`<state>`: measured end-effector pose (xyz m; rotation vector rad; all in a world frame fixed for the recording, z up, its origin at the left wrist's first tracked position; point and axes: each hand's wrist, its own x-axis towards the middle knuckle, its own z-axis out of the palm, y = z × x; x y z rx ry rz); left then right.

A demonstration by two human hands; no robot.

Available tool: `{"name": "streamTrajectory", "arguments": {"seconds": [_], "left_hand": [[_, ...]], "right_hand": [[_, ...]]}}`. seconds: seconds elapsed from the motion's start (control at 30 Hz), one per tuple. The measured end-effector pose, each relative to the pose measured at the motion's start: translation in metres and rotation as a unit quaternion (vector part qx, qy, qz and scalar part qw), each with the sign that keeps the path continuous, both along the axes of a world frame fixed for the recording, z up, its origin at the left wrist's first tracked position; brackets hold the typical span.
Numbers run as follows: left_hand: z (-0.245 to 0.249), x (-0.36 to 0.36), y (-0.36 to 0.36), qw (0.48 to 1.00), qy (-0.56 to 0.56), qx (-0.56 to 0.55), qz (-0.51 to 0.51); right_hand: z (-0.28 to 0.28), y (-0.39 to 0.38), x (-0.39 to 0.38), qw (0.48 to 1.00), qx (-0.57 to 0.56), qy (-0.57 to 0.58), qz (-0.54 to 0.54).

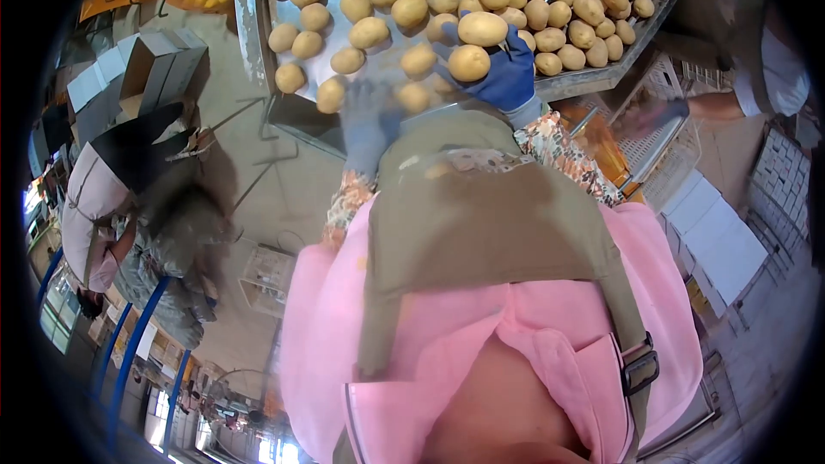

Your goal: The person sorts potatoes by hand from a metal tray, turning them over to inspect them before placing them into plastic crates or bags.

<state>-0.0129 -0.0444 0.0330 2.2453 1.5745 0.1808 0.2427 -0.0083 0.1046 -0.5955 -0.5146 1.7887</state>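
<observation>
Many yellow-brown potatoes [409, 10] lie on a metal sorting table [593, 79] at the top of the view. My right hand [507, 79], in a blue glove, is at the table's near edge. Its fingers curl around a potato [468, 63], and a second potato [482, 28] rests against the fingers just beyond. My left hand [368, 112], in a grey-blue glove, is smeared by motion at the near edge, close to another potato [331, 95]. Whether it holds anything does not show. A potato [412, 96] between my hands is blurred too.
At left, a person [94, 206] bends near grey sacks [163, 266] and open cardboard boxes [150, 69]. Another person's arm [713, 107] reaches in from the right, near plastic crates [670, 155]. An orange bag [606, 150] hangs below the table's right side.
</observation>
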Motion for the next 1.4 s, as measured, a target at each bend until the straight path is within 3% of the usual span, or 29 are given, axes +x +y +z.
{"name": "streamTrajectory", "arguments": {"seconds": [0.03,0.1,0.2,0.23,0.3,0.33,0.37,0.4,0.43,0.5,0.57,0.6,0.63,0.67,0.7,0.77,0.8,0.87,0.97,1.0,1.07,1.1,1.13,1.17,1.2,1.3,1.33,1.37,1.4], "left_hand": [[0.005,-0.007,-0.002,0.999,0.006,-0.014,0.047],[-0.003,-0.027,-0.014,0.989,-0.007,-0.013,0.149],[-0.027,-0.069,-0.027,0.977,-0.006,0.080,0.196],[-0.015,-0.073,-0.028,0.973,0.050,0.117,0.191],[-0.006,-0.080,-0.014,0.974,0.034,0.143,0.174],[-0.001,-0.080,-0.007,0.973,0.021,0.163,0.160],[0.000,-0.077,0.008,0.974,-0.040,0.147,0.169],[0.006,-0.065,0.031,0.973,-0.043,0.155,0.168],[0.018,-0.048,0.056,0.974,-0.082,0.151,0.145],[0.021,-0.007,0.100,0.969,-0.153,0.171,0.095],[0.026,0.047,0.135,0.959,-0.223,0.171,0.045],[0.037,0.078,0.149,0.954,-0.261,0.145,0.019],[0.046,0.107,0.164,0.954,-0.275,0.111,-0.032],[0.050,0.135,0.176,0.951,-0.288,0.076,-0.084],[0.037,0.158,0.180,0.955,-0.253,0.082,-0.134],[0.012,0.189,0.171,0.965,-0.146,0.076,-0.205],[0.011,0.192,0.168,0.963,-0.153,0.077,-0.206],[0.019,0.190,0.154,0.970,-0.046,0.048,-0.233],[0.016,0.164,0.141,0.970,-0.129,0.023,-0.206],[0.010,0.150,0.134,0.964,-0.154,0.026,-0.215],[0.004,0.133,0.115,0.969,-0.115,-0.007,-0.218],[0.001,0.126,0.107,0.977,-0.098,-0.027,-0.185],[0.002,0.117,0.098,0.984,-0.080,-0.048,-0.153],[0.017,0.105,0.093,0.983,-0.094,-0.084,-0.131],[0.014,0.098,0.091,0.984,-0.092,-0.085,-0.129],[-0.022,0.073,0.070,0.966,-0.178,-0.182,0.053],[-0.021,0.064,0.067,0.966,-0.175,-0.182,0.056],[-0.016,0.054,0.062,0.959,-0.221,-0.135,0.113],[-0.009,0.046,0.056,0.945,-0.266,-0.087,0.170]], "right_hand": [[-0.001,0.000,0.007,0.982,-0.067,0.176,0.007],[-0.004,0.000,0.023,0.930,-0.130,0.344,0.014],[-0.021,0.006,0.041,0.956,-0.182,0.232,-0.005],[-0.027,0.011,0.047,0.961,-0.195,0.193,-0.014],[-0.030,0.018,0.052,0.961,-0.260,0.076,-0.051],[-0.036,0.014,0.047,0.962,-0.256,0.075,-0.053],[-0.047,0.005,0.038,0.963,-0.120,-0.227,-0.078],[-0.052,0.003,0.029,0.857,0.028,-0.505,-0.099],[-0.035,0.014,0.018,0.946,-0.257,-0.184,-0.070],[-0.089,-0.006,0.013,0.917,-0.065,-0.392,-0.012],[-0.085,-0.014,-0.006,0.952,-0.178,-0.239,-0.065],[-0.075,-0.015,-0.008,0.889,-0.007,-0.451,-0.073],[-0.064,-0.018,-0.006,0.754,0.160,-0.632,-0.074],[-0.055,-0.026,0.001,0.748,0.157,-0.640,-0.078],[-0.044,-0.038,0.013,0.888,0.016,-0.454,-0.065],[-0.060,-0.070,0.062,0.952,-0.182,-0.241,-0.057],[-0.061,-0.087,0.089,0.947,-0.186,-0.251,-0.074],[-0.054,-0.116,0.139,0.942,-0.172,-0.250,-0.141],[-0.051,-0.138,0.218,0.929,-0.162,-0.209,-0.257],[-0.044,-0.137,0.239,0.958,-0.159,-0.001,-0.238],[-0.030,-0.120,0.232,0.943,-0.153,0.211,-0.205],[-0.022,-0.099,0.197,0.952,-0.166,-0.027,-0.257],[-0.025,-0.083,0.170,0.939,-0.131,-0.222,-0.228],[-0.028,-0.066,0.143,0.883,-0.104,-0.412,-0.202],[-0.030,-0.046,0.118,0.847,-0.092,-0.505,-0.140],[-0.071,-0.004,0.031,0.792,-0.107,-0.600,0.040],[-0.092,-0.005,0.010,0.728,-0.023,-0.680,0.091],[-0.112,-0.006,-0.010,0.648,0.064,-0.749,0.124],[-0.132,-0.014,-0.027,0.604,0.154,-0.774,0.116]]}}
